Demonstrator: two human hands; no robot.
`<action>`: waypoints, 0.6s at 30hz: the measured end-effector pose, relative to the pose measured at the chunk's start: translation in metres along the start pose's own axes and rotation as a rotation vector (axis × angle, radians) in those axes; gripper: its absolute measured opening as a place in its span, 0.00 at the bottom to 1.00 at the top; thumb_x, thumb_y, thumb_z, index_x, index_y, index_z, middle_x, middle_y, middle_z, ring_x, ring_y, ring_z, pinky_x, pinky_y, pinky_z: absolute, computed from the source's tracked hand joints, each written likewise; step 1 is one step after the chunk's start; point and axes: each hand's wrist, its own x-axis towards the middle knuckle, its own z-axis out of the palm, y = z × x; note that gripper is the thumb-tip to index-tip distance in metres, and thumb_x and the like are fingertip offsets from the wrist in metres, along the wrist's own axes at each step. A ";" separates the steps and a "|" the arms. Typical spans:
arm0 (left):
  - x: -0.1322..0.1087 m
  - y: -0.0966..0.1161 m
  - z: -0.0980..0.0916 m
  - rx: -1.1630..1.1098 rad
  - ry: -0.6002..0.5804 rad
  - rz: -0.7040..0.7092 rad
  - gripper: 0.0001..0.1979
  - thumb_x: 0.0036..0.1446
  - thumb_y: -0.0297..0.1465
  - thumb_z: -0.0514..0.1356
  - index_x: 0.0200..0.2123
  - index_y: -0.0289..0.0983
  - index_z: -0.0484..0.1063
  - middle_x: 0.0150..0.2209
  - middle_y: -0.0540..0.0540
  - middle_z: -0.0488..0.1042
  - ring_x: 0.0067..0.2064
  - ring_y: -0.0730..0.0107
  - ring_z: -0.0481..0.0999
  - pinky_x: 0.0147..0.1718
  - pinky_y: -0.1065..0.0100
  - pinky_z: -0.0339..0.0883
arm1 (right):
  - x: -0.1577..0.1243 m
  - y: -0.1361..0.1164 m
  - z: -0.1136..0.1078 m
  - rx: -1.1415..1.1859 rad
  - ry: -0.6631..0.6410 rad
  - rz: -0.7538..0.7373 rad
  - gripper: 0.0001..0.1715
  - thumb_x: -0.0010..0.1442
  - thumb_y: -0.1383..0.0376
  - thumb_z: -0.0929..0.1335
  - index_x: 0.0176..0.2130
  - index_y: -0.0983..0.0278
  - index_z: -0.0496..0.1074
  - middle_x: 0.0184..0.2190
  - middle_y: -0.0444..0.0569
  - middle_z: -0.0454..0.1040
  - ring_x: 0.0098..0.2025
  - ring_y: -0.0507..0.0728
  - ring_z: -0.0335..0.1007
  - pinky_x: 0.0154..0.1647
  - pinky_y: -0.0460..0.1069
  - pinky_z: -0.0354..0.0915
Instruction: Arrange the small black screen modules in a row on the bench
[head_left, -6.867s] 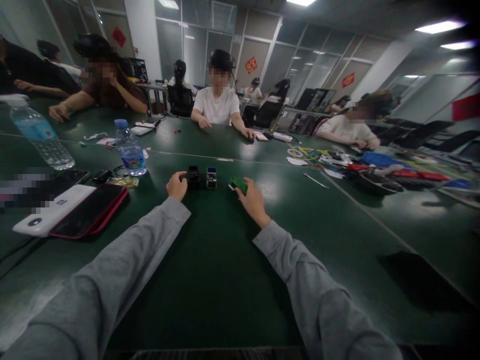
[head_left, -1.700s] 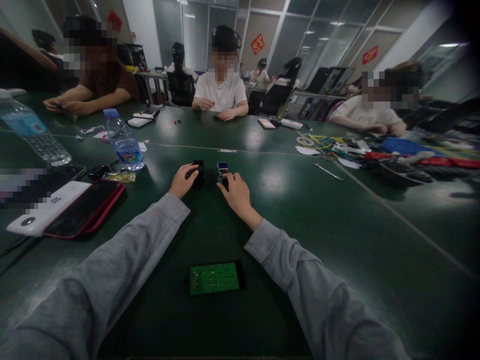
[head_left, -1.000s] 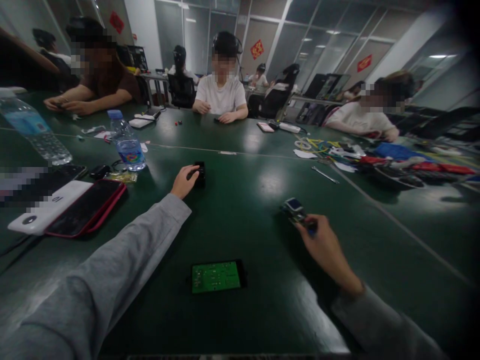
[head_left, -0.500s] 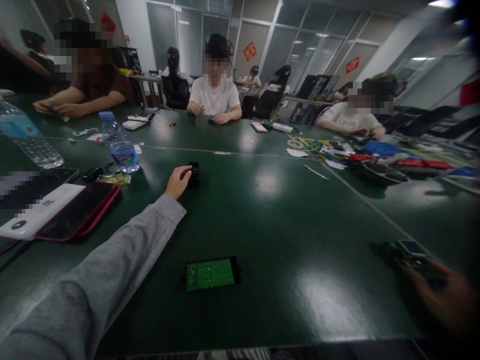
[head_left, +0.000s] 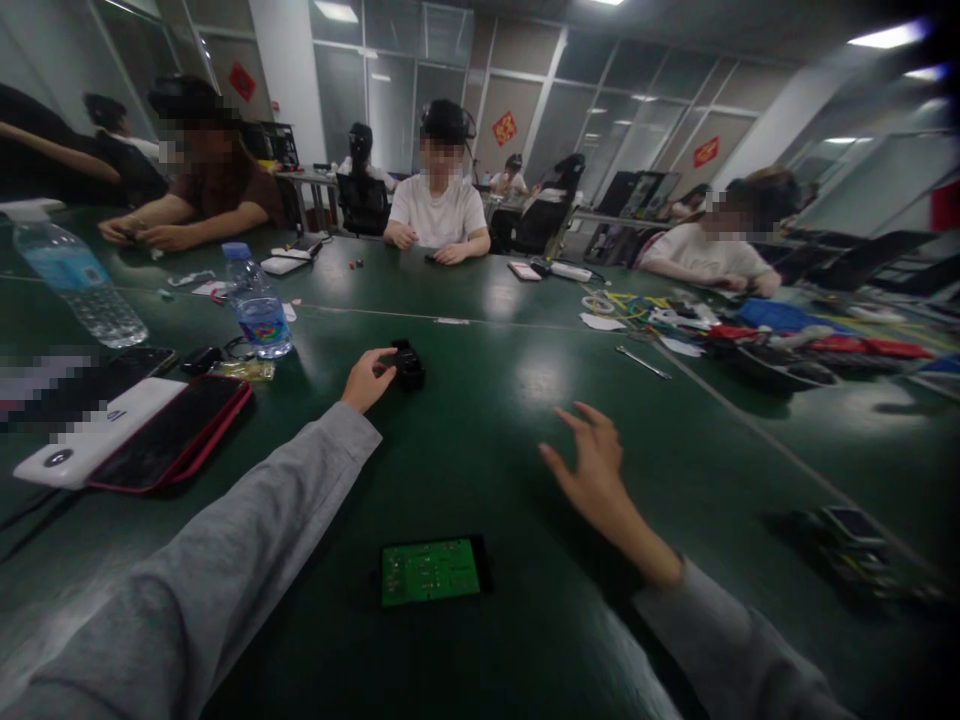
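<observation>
My left hand point(head_left: 365, 379) reaches far out over the green table point(head_left: 487, 450) and its fingers close on a small black block point(head_left: 409, 366). Over the middle of the table my right hand point(head_left: 592, 470) hovers with spread fingers and holds nothing. A green circuit board point(head_left: 430, 571) lies flat near me, between my arms. A small part with a blue-grey top point(head_left: 847, 535) rests at the far right of the table, apart from my right hand.
At the left lie a white power bank point(head_left: 90, 430), a red-cased phone point(head_left: 176, 430) and two water bottles point(head_left: 259, 300). Cables and tools point(head_left: 750, 330) clutter the right side. Several people sit across the table.
My right hand carried the blue-topped part from beside the black block to the far right, let it go, and has come back to the middle, open. My left hand stayed on the black block.
</observation>
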 end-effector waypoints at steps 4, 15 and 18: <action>-0.002 0.004 -0.001 -0.013 -0.046 0.014 0.20 0.54 0.28 0.61 0.52 0.40 0.71 0.52 0.41 0.72 0.43 0.62 0.77 0.43 0.57 0.72 | 0.044 -0.084 0.074 0.117 -0.158 -0.173 0.35 0.66 0.53 0.62 0.67 0.59 0.50 0.64 0.61 0.49 0.66 0.68 0.47 0.60 0.66 0.56; 0.001 0.000 0.001 -0.077 -0.001 -0.032 0.19 0.51 0.29 0.65 0.48 0.39 0.70 0.49 0.43 0.75 0.42 0.64 0.77 0.42 0.59 0.70 | 0.112 -0.121 0.142 0.306 -0.217 -0.064 0.27 0.63 0.66 0.64 0.61 0.63 0.59 0.51 0.58 0.64 0.49 0.62 0.68 0.48 0.58 0.70; 0.002 -0.002 0.001 -0.098 0.041 -0.062 0.17 0.52 0.31 0.65 0.46 0.38 0.71 0.42 0.44 0.76 0.40 0.66 0.76 0.40 0.61 0.69 | 0.089 -0.109 0.111 0.373 -0.256 -0.070 0.28 0.63 0.65 0.65 0.61 0.62 0.60 0.51 0.55 0.63 0.48 0.61 0.69 0.48 0.57 0.70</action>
